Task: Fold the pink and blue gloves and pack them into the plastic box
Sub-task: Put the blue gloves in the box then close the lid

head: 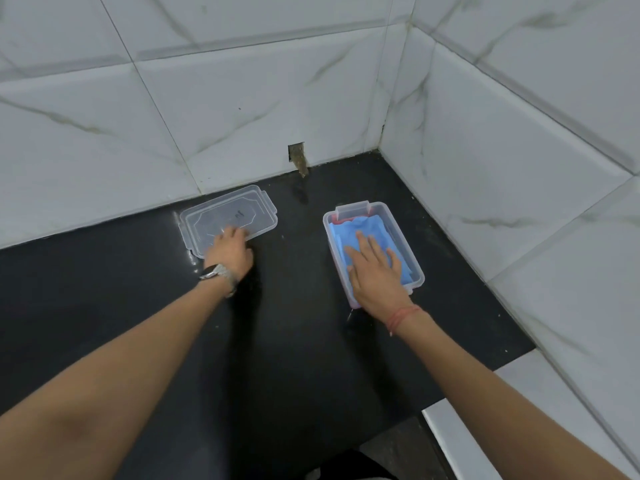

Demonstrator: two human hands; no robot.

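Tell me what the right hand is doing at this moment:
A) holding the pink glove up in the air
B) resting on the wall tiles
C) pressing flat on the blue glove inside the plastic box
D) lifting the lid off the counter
C: the right hand lies with straight fingers on the blue glove inside the plastic box, while the left hand is on the lid lying on the counter.

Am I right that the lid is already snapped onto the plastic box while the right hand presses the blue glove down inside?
Not quite. The head view shows the lid lying on the counter under the left hand, apart from the open plastic box. The right hand does press the blue glove inside.
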